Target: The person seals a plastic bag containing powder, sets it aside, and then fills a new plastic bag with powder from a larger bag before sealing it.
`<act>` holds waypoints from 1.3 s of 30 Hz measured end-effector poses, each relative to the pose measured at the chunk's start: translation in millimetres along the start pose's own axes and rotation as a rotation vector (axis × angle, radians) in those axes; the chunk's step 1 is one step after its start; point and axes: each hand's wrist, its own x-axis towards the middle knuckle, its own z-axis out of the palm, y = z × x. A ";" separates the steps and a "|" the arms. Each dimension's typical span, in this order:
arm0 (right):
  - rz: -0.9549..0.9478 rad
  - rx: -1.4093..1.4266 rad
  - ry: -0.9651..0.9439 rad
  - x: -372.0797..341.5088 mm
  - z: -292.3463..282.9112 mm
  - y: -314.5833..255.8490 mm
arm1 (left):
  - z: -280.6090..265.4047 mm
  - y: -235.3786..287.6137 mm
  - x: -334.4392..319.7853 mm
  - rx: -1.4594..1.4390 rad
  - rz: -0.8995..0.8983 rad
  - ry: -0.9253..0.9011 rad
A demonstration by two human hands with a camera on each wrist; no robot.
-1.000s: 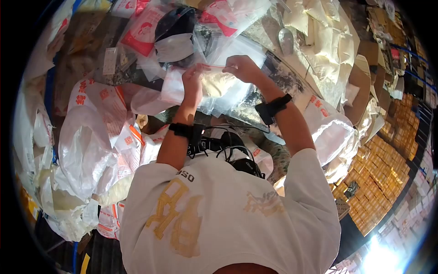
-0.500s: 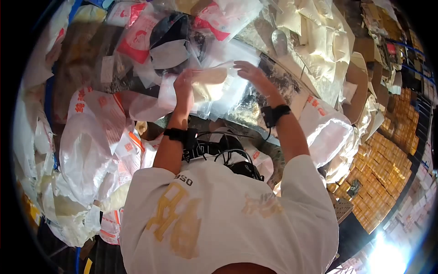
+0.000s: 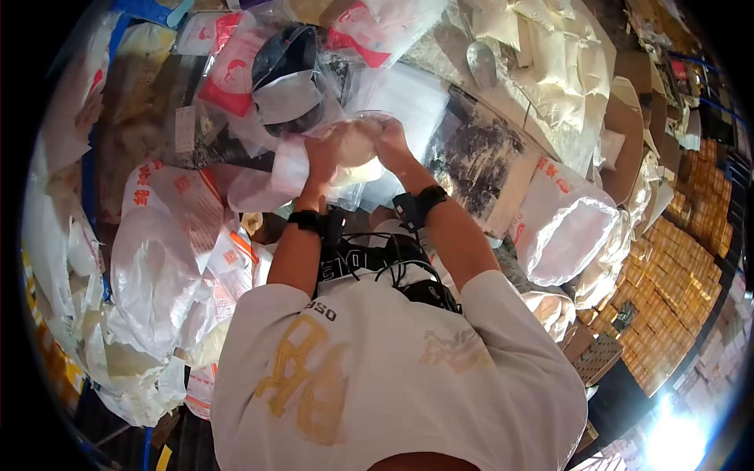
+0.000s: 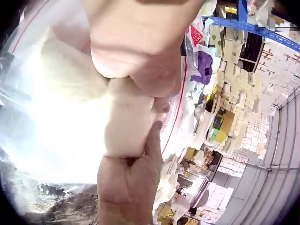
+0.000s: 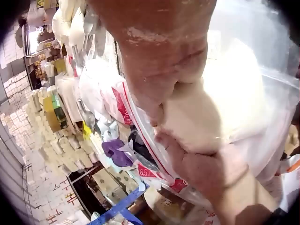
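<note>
Both hands hold a clear zip bag of cream-coloured powder (image 3: 357, 147) over the work surface. The left hand (image 3: 320, 161) grips its left side, and the right hand (image 3: 397, 149) grips the opposite side. In the left wrist view, the bulging cream contents (image 4: 129, 126) show between the hands, with a red zip line along the bag's edge. Seen from the right wrist, the right thumb and fingers (image 5: 164, 61) press into the bag from above, while the left hand (image 5: 211, 168) holds it from below. Flat clear bags (image 3: 412, 102) lie just behind.
A metal scoop (image 3: 481, 64) lies beside stacked filled pouches (image 3: 561, 78) at the back right. Powder dusts a dark board (image 3: 479, 161). An open white sack (image 3: 569, 224) stands right, more sacks (image 3: 161, 259) left. A black-and-white item (image 3: 289, 86) and red-and-white bags (image 3: 232, 74) lie behind.
The right hand was at the bag's zip edge, then lifted away with spread fingers. Now it has come back down and left, gripping the bag's side. The left hand has stayed on the bag.
</note>
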 end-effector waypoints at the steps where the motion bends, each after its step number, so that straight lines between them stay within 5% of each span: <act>1: -0.025 -0.003 0.045 1.1 3.1 -0.4 | 1.8 2.3 -0.5 0.014 0.017 0.016; 5: -0.245 -0.110 0.048 9.2 2.9 3.5 | 13.6 12.2 -2.3 0.018 0.087 0.075; 11: -0.162 -0.049 0.044 -0.7 -12.2 -20.8 | 15.1 30.0 -3.3 -0.138 0.009 0.025; 13: -0.100 0.186 -0.129 -1.8 -31.7 -22.3 | 10.5 35.7 -11.0 -0.144 -0.048 -0.012; 15: -0.089 0.065 -0.394 -6.4 -46.5 -12.8 | 9.8 42.8 -11.7 -0.155 -0.069 -0.012; 18: 0.042 -0.508 -0.337 -18.6 -43.9 -0.1 | -0.6 27.1 -12.9 0.371 0.485 -0.126; 22: -0.059 -0.248 -0.308 -29.4 -35.8 -10.5 | 13.6 101.0 -43.3 0.688 0.616 -0.404; 24: -0.105 -0.152 -0.278 -49.1 -19.4 -29.5 | 3.8 91.5 -39.5 0.915 0.841 -0.377; 26: -0.040 -0.033 -0.280 -67.2 -8.9 -34.9 | -3.0 93.0 -43.1 0.624 0.596 -0.338; 29: -0.025 0.099 -0.360 -99.7 2.8 -42.1 | 28.8 115.1 -42.8 -0.546 -0.514 -0.321; 30: 0.036 0.129 -0.267 -113.5 7.5 -37.9 | 13.9 96.6 -34.3 -0.160 -0.216 -0.571; 31: 0.027 0.283 -0.176 -124.6 13.6 -23.4 | 21.5 102.1 -36.8 -0.408 -0.458 -0.627; 33: 0.165 0.594 -0.022 -139.3 19.9 -2.5 | 47.8 118.9 -50.0 -0.109 -0.505 -0.244; 37: 0.052 0.762 0.040 -187.1 17.2 -1.4 | 81.4 127.3 -90.1 0.329 -0.212 -0.621; 39: -0.009 0.848 0.074 -202.9 -0.3 9.7 | 81.9 123.3 -112.9 0.474 -0.168 -0.989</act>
